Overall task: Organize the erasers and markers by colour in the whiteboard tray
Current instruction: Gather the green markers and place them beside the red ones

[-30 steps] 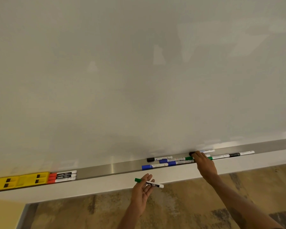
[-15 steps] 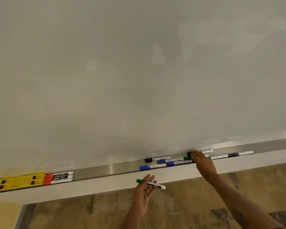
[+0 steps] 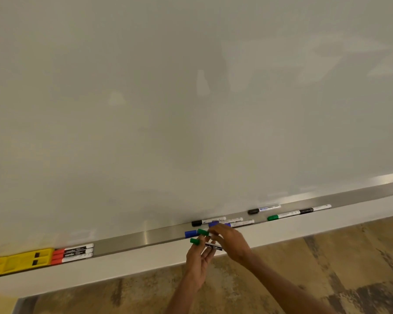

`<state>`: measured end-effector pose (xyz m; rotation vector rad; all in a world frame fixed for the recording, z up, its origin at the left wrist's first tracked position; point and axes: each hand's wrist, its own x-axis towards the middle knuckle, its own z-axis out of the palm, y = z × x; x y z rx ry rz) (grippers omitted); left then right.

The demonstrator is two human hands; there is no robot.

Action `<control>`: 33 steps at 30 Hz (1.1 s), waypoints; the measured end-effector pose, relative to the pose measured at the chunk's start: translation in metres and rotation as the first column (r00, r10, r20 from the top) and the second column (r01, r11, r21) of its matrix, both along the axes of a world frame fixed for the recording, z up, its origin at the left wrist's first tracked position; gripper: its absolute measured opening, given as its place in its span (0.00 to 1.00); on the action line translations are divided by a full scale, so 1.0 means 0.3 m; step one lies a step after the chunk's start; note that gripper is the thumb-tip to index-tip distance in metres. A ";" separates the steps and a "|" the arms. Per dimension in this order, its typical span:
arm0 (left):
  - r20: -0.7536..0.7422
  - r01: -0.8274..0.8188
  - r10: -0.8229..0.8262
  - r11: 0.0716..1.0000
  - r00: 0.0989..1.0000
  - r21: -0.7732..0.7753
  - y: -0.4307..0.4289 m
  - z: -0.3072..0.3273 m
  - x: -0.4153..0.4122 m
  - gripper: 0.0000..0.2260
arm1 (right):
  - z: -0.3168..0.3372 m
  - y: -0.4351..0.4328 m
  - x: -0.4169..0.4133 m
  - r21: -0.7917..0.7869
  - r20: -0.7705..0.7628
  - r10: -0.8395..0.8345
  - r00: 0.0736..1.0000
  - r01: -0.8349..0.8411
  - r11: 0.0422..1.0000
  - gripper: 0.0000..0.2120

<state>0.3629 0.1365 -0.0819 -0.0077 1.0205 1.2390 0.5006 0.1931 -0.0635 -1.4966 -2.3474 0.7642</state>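
A long steel tray [image 3: 132,240] runs under the whiteboard. My left hand [image 3: 199,259] holds a green-capped marker [image 3: 194,241] just below the tray's front edge. My right hand [image 3: 230,242] grips a second green-capped marker [image 3: 203,232] right above the first. Blue markers [image 3: 190,233] and a black marker [image 3: 208,221] lie in the tray by my hands. Farther right lie another black marker [image 3: 262,209], a green marker [image 3: 281,215] and a black marker [image 3: 315,209]. At far left sit yellow erasers [image 3: 21,261] with red markers [image 3: 72,254] beside them.
The white board [image 3: 191,98] fills most of the view. A white ledge [image 3: 123,270] runs below the tray. A mottled brown floor [image 3: 327,268] lies beneath. A bare stretch of tray separates the red markers from the blue ones.
My right hand has lifted a green marker from the tray and carried it left to my left hand. The left hand rose slightly with its own green marker.
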 end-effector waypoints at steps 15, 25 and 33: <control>0.018 0.006 -0.005 0.999 1.000 -0.051 0.018 0.017 0.077 0.13 | -0.044 -0.028 0.191 0.031 -0.022 -0.230 0.973 0.230 0.973 0.15; 0.027 -0.017 0.019 0.996 0.999 -0.083 0.025 -0.021 0.060 0.14 | 0.001 0.107 0.615 -0.016 0.236 -0.523 0.819 0.542 0.840 0.22; 0.028 -0.002 0.005 0.995 1.000 -0.100 0.032 -0.056 0.041 0.14 | -0.015 0.196 0.658 -0.027 0.429 -0.339 0.837 0.387 0.922 0.18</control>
